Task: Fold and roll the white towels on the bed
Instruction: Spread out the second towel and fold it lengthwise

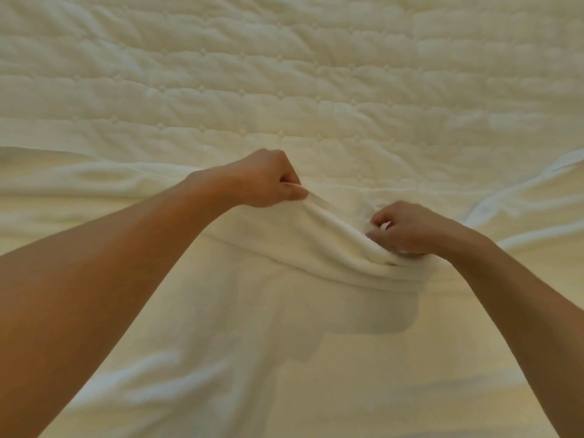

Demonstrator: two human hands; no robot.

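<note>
A white towel (316,245) lies spread across the bed in front of me, with its far edge lifted off the surface. My left hand (268,181) pinches that edge at the upper left of the fold. My right hand (407,229) grips the same edge lower and to the right. Between the two hands the towel sags in a thick curved fold and throws a shadow on the cloth beneath it. More white towel cloth (79,191) stretches out flat to the left and right of the hands.
The quilted white mattress cover (284,74) fills the far half of the view. A wrinkled white cloth edge (518,191) runs diagonally at the right. Near me the cloth (221,390) lies flat with soft creases.
</note>
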